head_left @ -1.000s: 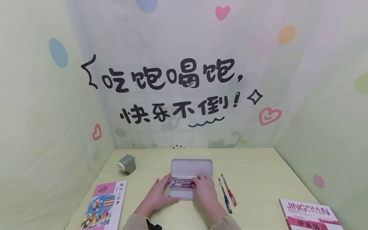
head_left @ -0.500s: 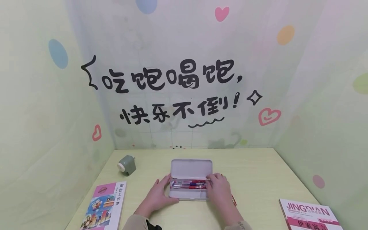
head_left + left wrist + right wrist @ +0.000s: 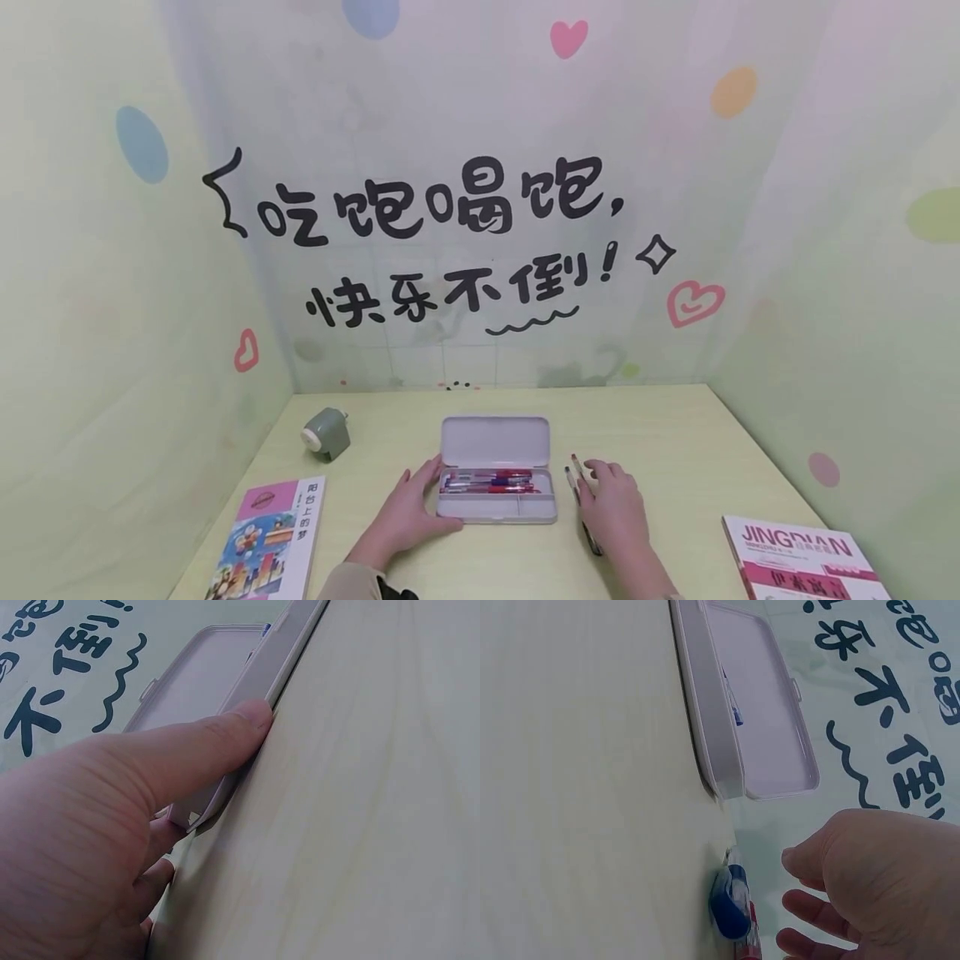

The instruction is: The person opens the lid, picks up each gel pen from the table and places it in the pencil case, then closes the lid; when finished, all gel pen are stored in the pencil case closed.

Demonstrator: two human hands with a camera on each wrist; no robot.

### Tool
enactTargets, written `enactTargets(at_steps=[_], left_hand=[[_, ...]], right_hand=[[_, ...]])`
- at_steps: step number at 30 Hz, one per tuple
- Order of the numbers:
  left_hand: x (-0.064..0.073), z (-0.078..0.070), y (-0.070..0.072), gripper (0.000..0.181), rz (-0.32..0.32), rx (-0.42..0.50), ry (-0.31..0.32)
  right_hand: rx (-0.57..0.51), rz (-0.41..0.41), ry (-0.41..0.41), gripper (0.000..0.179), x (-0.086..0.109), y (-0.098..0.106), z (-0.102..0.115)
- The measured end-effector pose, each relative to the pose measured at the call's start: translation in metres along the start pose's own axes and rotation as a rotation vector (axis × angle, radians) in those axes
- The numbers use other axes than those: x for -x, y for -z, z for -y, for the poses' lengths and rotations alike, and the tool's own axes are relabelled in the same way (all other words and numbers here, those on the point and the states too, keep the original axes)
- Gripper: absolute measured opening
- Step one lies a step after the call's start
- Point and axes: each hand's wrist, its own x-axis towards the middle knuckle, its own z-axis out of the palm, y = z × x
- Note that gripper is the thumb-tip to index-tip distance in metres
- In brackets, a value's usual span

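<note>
A pale lilac pencil case (image 3: pixel 476 507) lies with its lid up, several red and blue pens (image 3: pixel 491 482) in its long compartment. My left hand (image 3: pixel 408 512) holds the case's near left corner. In the left wrist view its thumb (image 3: pixel 225 735) lies along the front wall, other fingers past the left end. To the right of the case, my right hand (image 3: pixel 615 508) is over two loose pens. In the right wrist view the blue pen (image 3: pixel 731 904) and the red pen (image 3: pixel 750 937) lie beside the loosely bent fingers, a gap between.
A grey-green pencil sharpener (image 3: pixel 327 433) stands at the back left. One book (image 3: pixel 262 542) with a colourful cover lies at the left, another book (image 3: pixel 806 558) at the front right. Behind the table (image 3: pixel 645 425) hangs a lettered backdrop (image 3: pixel 465 208).
My right hand has moved from the case's compartment to the right, over the loose pens. The left hand keeps its hold on the case. The head view has shifted slightly.
</note>
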Motion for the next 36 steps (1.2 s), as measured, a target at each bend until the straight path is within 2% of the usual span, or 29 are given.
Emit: enactTargets(at_steps=[16, 25, 36], left_hand=[[-0.001, 0.002, 0.0, 0.127, -0.002, -0.004, -0.017], [-0.002, 0.003, -0.001, 0.128, 0.013, -0.005, -0.031], [-0.003, 0.002, 0.0, 0.128, 0.014, 0.002, -0.032]], right_hand=[[0.037, 0.11, -0.106, 0.046, 0.011, 0.008, -0.008], [0.047, 0.163, -0.135, 0.036, 0.009, 0.005, -0.013], [0.018, 0.171, -0.159, 0.017, 0.008, 0.007, -0.012]])
